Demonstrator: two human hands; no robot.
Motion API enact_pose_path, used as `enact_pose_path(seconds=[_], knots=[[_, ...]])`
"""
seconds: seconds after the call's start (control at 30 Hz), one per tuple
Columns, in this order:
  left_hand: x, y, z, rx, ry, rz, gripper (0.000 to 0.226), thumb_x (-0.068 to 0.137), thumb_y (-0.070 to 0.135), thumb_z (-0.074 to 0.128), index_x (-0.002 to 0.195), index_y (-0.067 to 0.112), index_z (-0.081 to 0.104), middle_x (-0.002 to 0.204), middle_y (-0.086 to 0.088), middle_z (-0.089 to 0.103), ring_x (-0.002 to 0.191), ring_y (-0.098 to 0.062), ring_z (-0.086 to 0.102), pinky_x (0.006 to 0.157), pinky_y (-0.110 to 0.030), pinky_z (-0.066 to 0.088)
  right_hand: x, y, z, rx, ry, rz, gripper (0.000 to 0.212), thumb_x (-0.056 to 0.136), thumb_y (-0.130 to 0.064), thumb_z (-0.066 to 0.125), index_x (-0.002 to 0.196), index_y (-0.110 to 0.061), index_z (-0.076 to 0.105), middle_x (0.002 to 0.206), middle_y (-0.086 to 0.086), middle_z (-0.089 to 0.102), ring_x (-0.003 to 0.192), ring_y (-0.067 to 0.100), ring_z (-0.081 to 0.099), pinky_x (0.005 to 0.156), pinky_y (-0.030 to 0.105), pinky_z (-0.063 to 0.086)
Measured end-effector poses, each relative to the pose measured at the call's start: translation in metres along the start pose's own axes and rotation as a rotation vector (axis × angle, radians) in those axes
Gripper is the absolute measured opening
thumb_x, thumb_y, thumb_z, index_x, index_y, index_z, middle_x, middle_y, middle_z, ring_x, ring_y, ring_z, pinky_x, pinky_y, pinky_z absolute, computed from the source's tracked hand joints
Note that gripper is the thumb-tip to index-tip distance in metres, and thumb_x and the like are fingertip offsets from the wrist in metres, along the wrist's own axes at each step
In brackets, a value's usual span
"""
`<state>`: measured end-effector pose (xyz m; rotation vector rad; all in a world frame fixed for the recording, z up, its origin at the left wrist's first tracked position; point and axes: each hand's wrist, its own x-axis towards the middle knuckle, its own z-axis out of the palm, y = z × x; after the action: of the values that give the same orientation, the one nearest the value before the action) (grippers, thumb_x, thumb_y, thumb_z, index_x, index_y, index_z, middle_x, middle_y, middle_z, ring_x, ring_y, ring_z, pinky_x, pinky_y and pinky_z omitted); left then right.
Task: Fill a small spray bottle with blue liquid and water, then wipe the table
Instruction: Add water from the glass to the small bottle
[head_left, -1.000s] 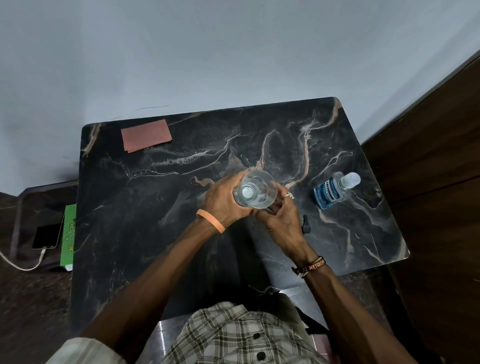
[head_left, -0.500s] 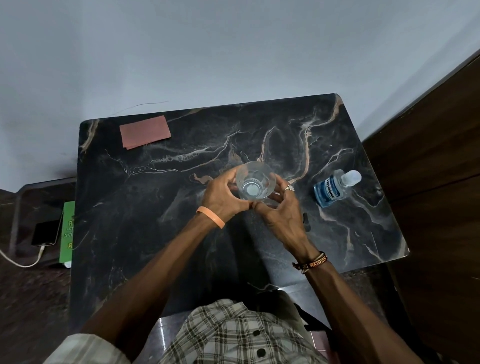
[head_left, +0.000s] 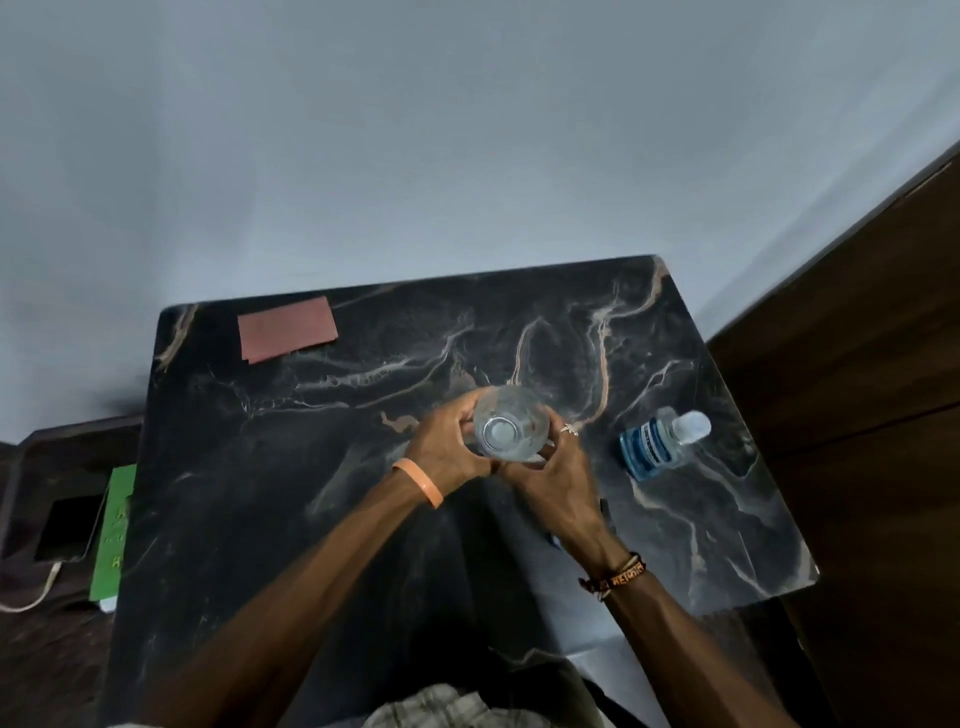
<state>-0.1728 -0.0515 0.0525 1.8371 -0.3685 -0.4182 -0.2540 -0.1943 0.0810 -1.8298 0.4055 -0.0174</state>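
A clear glass (head_left: 511, 423) holding a little clear liquid is seen from above, over the middle of the black marble table (head_left: 322, 467). My left hand (head_left: 447, 452) grips its left side. My right hand (head_left: 550, 467), wearing a ring, curls round its right side and underside; what lies beneath the glass is hidden. A small bottle of blue liquid (head_left: 652, 449) with a clear cap lies tilted on the table to the right, apart from both hands. A pink cloth (head_left: 287, 335) lies flat at the back left corner.
A small dark piece (head_left: 603, 508) pokes out beside my right wrist. Left of the table, a phone on a cable (head_left: 65, 530) and a green booklet (head_left: 115, 535) sit lower down. A dark wooden panel (head_left: 857, 364) stands to the right, a pale wall behind.
Both hands stay on the glass, which has shifted a little toward the table's far side. The view has tilted up, so more wall shows. The blue bottle and cloth have not moved.
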Motion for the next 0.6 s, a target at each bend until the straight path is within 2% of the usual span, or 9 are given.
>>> enact_pose_path(seconds=[0.1,0.17,0.23,0.27,0.33,0.4,0.5,0.6], knots=[[0.017,0.005,-0.004,0.009,0.016,-0.002,0.087,0.044,0.023,0.098,0.122,0.025,0.06,0.117,0.004,0.066,0.106,-0.01,0.066,0.088,-0.033,0.057,0.018,-0.012,-0.005,-0.046,-0.03,-0.038,0.07,0.064,-0.027,0.091,0.114,-0.059,0.053,0.109,-0.024,0.068,0.099,-0.006,0.065,0.079,0.014,0.055],[0.033,0.01,-0.009,0.027,0.046,0.022,0.085,0.038,0.035,0.098,0.115,0.034,0.061,0.117,0.004,0.06,0.106,-0.012,0.065,0.087,-0.034,0.058,0.038,-0.021,-0.008,-0.08,-0.051,-0.067,0.068,0.062,-0.03,0.091,0.104,-0.067,0.053,0.106,-0.03,0.067,0.095,-0.007,0.066,0.072,0.007,0.051],[0.051,0.014,-0.016,0.066,0.09,0.025,0.075,0.036,0.041,0.094,0.102,0.05,0.059,0.107,0.014,0.06,0.1,-0.01,0.065,0.083,-0.033,0.059,0.06,-0.025,-0.01,-0.098,-0.077,-0.078,0.063,0.06,-0.032,0.09,0.103,-0.063,0.056,0.102,-0.029,0.068,0.092,-0.007,0.066,0.07,0.007,0.051],[0.06,0.015,-0.018,0.079,0.109,0.017,0.07,0.037,0.038,0.093,0.096,0.053,0.057,0.103,0.017,0.06,0.097,-0.01,0.065,0.083,-0.034,0.059,0.072,-0.027,-0.01,-0.106,-0.087,-0.067,0.061,0.059,-0.033,0.09,0.104,-0.058,0.057,0.101,-0.025,0.069,0.092,-0.006,0.066,0.07,0.01,0.053],[0.081,0.015,-0.023,0.098,0.134,-0.019,0.068,0.041,0.03,0.096,0.091,0.049,0.055,0.1,0.014,0.061,0.095,-0.013,0.065,0.08,-0.035,0.06,0.098,-0.029,-0.011,-0.127,-0.102,-0.022,0.066,0.057,-0.033,0.092,0.111,-0.045,0.055,0.102,-0.016,0.067,0.092,-0.001,0.066,0.072,0.015,0.055],[0.101,0.016,-0.026,0.113,0.152,-0.054,0.071,0.041,0.03,0.098,0.097,0.042,0.056,0.099,0.012,0.061,0.092,-0.013,0.065,0.075,-0.027,0.059,0.123,-0.031,-0.011,-0.149,-0.107,-0.009,0.065,0.057,-0.027,0.093,0.108,-0.039,0.055,0.102,-0.013,0.066,0.089,-0.002,0.066,0.067,0.012,0.054],[0.135,0.017,-0.03,0.143,0.144,-0.081,0.077,0.042,0.027,0.098,0.106,0.033,0.057,0.098,0.013,0.058,0.091,-0.012,0.062,0.075,-0.027,0.057,0.158,-0.037,-0.012,-0.196,-0.106,-0.009,0.056,0.059,-0.023,0.092,0.093,-0.044,0.052,0.092,-0.017,0.064,0.079,-0.009,0.064,0.058,0.005,0.048],[0.165,0.016,-0.032,0.118,0.14,-0.104,0.072,0.041,0.024,0.097,0.096,0.043,0.053,0.093,0.024,0.055,0.087,-0.004,0.06,0.071,-0.023,0.054,0.191,-0.039,-0.014,-0.183,-0.116,-0.007,0.053,0.06,-0.018,0.09,0.087,-0.05,0.059,0.084,-0.018,0.069,0.078,-0.001,0.068,0.059,0.01,0.051]])
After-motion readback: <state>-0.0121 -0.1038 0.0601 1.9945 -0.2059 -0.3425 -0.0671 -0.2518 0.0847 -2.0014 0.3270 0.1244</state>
